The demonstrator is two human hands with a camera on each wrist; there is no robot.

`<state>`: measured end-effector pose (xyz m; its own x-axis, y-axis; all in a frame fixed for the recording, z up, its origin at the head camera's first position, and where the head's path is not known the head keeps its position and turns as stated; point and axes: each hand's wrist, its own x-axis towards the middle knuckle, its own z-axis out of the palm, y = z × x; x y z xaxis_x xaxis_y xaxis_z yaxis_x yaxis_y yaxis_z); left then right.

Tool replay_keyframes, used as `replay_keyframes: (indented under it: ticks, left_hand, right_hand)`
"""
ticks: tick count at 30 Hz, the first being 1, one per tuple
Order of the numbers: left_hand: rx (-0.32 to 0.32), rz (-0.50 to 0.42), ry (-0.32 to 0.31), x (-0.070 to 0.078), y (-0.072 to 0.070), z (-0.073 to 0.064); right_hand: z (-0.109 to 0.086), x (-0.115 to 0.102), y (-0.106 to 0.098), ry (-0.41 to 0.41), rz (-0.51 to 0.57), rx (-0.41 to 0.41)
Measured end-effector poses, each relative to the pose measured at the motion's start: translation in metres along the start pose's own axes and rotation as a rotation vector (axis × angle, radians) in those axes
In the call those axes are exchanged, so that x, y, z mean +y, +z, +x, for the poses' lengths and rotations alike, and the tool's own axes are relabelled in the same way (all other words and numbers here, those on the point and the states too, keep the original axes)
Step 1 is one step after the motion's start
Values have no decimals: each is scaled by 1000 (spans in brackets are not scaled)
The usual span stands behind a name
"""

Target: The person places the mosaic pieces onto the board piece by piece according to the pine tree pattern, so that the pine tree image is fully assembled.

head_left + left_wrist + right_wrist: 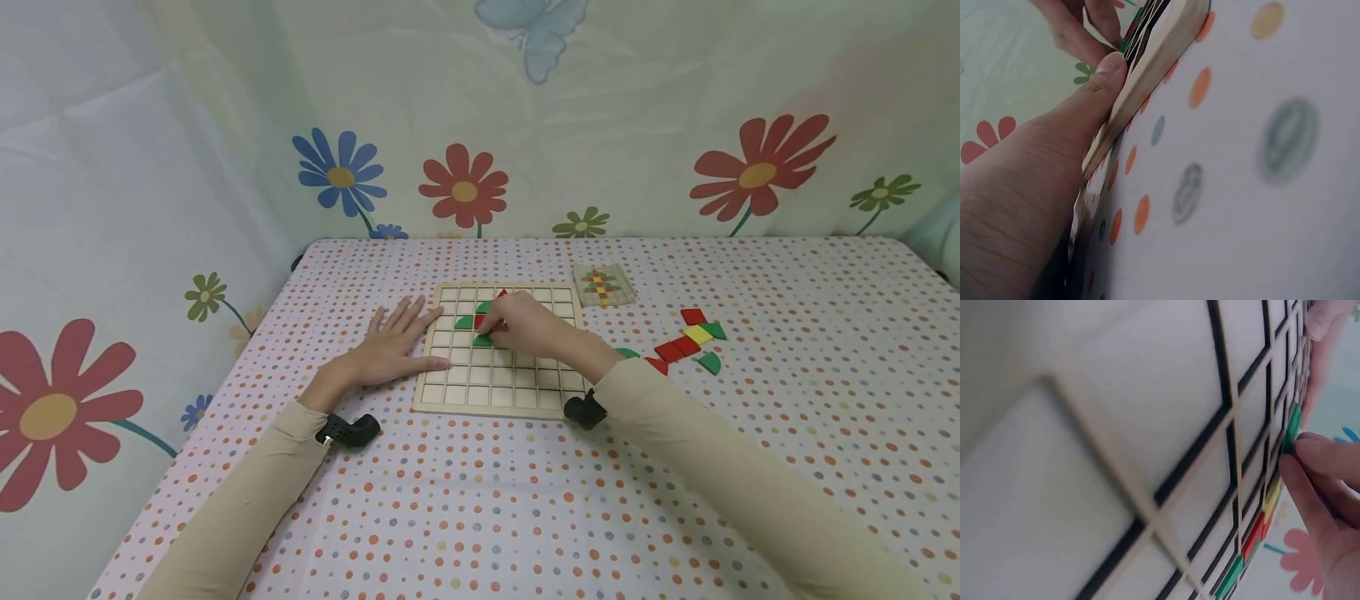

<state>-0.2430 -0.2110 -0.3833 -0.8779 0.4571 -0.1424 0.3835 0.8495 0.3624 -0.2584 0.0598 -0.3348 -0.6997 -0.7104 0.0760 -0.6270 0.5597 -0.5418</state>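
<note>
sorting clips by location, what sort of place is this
Probably an indoor play corner, perhaps set up for filming: a dotted tablecloth, a flower-printed backdrop rising behind it, and a wooden grid board with coloured tiles on and beside it.

A wooden grid board (478, 376) and pattern card (604, 286) lie on the polka-dotted tablecloth (480, 500). Loose coloured tiles (686, 347) lie nearby.
</note>
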Motion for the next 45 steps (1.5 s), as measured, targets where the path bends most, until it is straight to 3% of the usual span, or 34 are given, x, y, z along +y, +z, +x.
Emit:
replay_keyframes:
  ticks: [4,10,18,24,30,41,45]
  left_hand:
    - [7,10,-3,-1,1,0]
    - [3,11,-20,-4,2,-1]
    - [8,10,-37,-10,5,-1]
    - [9,8,-36,-12,3,-2]
    - [4,13,-26,-8,3,0]
    - [-1,31,-9,-6,7,4]
    - [12,16,-2,-3,6,3]
  right_hand:
    - [-16,5,-9,50,107,-31]
    - [-53,19,-24,56,198,-44]
    - [-121,47,-47,156,28,51]
    - [-151,66,-56,246,-4,59]
    - [-157,73,-60,285,-27,39]
    - [-138,71,-72,527,-19,-59]
    - [-131,70,-75,569,-32,-99]
